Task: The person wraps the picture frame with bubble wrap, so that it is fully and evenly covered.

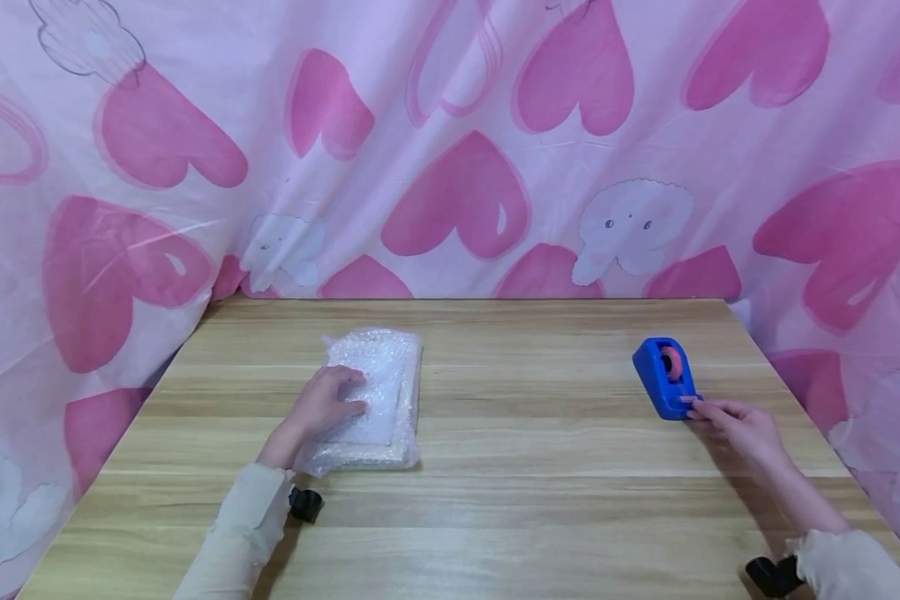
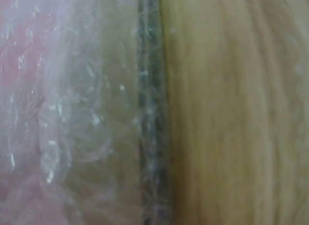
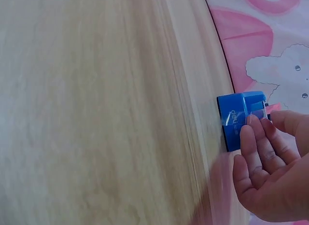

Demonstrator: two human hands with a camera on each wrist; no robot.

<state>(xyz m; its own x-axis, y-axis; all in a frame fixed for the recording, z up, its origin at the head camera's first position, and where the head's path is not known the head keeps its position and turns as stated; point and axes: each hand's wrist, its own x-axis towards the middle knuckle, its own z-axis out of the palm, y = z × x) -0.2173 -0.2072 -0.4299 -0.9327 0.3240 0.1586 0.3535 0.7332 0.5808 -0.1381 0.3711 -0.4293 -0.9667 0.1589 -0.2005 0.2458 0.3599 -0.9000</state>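
Observation:
A flat bundle in bubble wrap point(image 1: 392, 354) lies on the left part of the wooden table. My left hand point(image 1: 319, 407) rests on its left side, thumb and fingers spread apart. Close up, the left wrist view has the crinkled wrap point(image 2: 96, 119), and that hand is out of sight there. A blue tape dispenser point(image 1: 652, 379) with a pinkish roll point(image 1: 672, 364) stands at the right. At its front end my right hand point(image 1: 746, 433) pinches the tape between thumb and fingers. In the right wrist view the fingertips meet beside the dispenser's blue body point(image 3: 233, 109).
The wooden table point(image 1: 525, 467) spans the space between the bundle and the dispenser. A pink curtain with hearts point(image 1: 457, 200) hangs behind it and along both sides. Black devices point(image 1: 305, 505) sit at both wrists.

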